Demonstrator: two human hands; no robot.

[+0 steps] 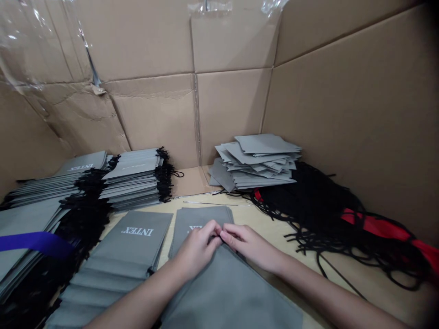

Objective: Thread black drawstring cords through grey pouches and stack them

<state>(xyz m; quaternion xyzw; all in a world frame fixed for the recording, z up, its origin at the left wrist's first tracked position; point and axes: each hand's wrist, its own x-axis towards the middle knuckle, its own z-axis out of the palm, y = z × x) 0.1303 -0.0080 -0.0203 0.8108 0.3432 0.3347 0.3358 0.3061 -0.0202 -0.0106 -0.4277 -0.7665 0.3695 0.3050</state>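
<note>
Head camera, looking down into a workspace walled by brown cardboard [154, 41] with clear tape [219, 6] along its top. At the lower middle, a flat gray bag [233, 288] lies above a pale tabletop [264, 224], its top corner raised between a person's two bare hands. The left hand [197, 246] has its thumb and fingers pinched together on that corner; the right hand [254, 244] pinches it from the other side, the fingertips of both meeting. (A dark speck shows between them, too small to identify.) Just behind and partly under the hands is a pile of similar bags [202, 214] with white lettering.

Left of it, an overlapping row of gray bags [126, 246] is printed INTEX, upside down from here. Farther left stand a neat stack with black cords [132, 183] and another corded stack [48, 192]; nearer, at the left edge, a purple strap [37, 241] crosses more bags. At back right, an untidy stack of plain gray pieces [264, 160] sits beside a heap of black cords [315, 196] with red strips [377, 224].
</note>
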